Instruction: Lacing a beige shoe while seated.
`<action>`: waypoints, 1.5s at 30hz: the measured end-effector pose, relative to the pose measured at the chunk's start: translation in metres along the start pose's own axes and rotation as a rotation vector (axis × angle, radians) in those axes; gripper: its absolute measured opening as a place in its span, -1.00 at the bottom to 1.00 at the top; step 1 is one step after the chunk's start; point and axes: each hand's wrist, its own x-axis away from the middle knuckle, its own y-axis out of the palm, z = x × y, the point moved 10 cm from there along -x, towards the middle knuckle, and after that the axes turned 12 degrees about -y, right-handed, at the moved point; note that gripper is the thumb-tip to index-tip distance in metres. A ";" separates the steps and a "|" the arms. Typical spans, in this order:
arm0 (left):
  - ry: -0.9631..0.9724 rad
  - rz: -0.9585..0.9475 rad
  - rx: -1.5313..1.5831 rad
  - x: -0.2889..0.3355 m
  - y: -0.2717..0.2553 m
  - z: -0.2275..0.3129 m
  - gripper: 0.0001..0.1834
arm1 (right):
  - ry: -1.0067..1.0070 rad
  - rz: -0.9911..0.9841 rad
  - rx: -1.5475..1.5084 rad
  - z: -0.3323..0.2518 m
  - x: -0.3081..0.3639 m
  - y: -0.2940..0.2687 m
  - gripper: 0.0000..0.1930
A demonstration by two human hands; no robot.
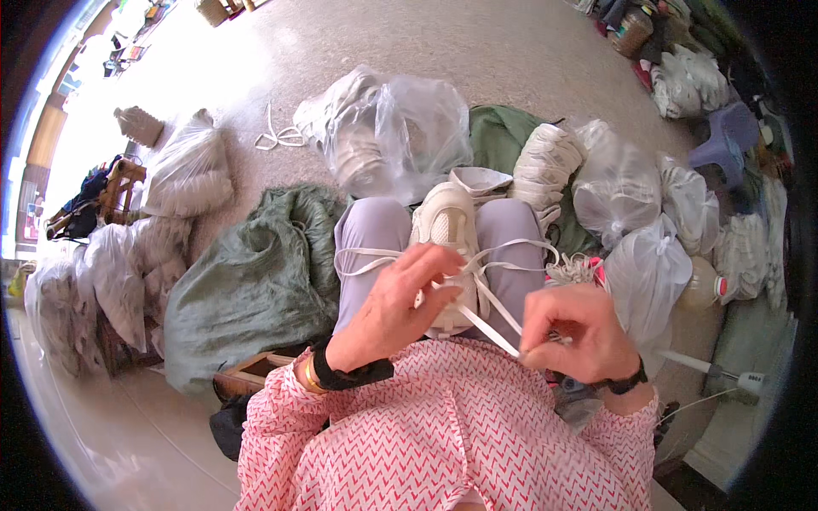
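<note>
A cream-white sneaker (447, 213) is between my knees, toe pointing away from me. Loose white laces (492, 324) run from its eyelets, with loops lying over both thighs. My right hand (579, 332) is closed in a pinch on a lace, pulling it taut toward the lower right. Over the sneaker's lacing is my left hand (396, 298), thumb and fingers bent but apart, with nothing visible between them. Its fingertips are close to the eyelets, and I cannot tell whether they touch. Part of the sneaker's heel end is hidden by my hand.
Beyond my knees, more pale shoes (545, 170) are stacked beside a clear plastic bag (422, 128). A green cloth sack (256, 281) lies at left. Filled plastic bags (618, 196) crowd the right, near a purple stool (727, 140). A loose lace (279, 136) lies on the floor.
</note>
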 end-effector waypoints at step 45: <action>-0.241 -0.273 0.300 0.004 -0.004 -0.062 -0.87 | 0.285 0.264 0.295 0.126 0.047 -0.027 -0.88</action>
